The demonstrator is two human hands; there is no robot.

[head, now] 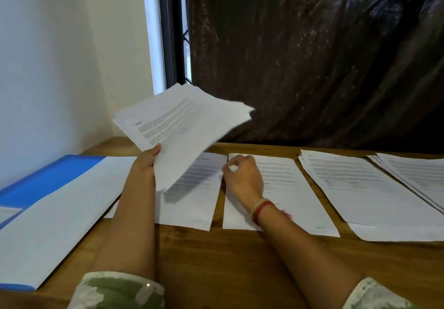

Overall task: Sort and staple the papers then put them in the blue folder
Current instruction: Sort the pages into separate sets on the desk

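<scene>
L hand (146,162) clamps stack (182,118) aloft so R hand (242,175) can deal; it's curled over a laid sheet (283,188), grip unclear. Piles (360,183) spread for sorting; blue folder (48,179) waits far left.

- Left hand (146,162) is raised, thumb on top, gripping a stack of papers (182,121); its forearm reaches forward.
- Right hand (242,176) is just to its right and lower, palm down, fingers curled; whether they pinch anything is unclear.

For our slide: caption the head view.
Left hand holds a paper stack; right hand over a sheet on the table.
</scene>
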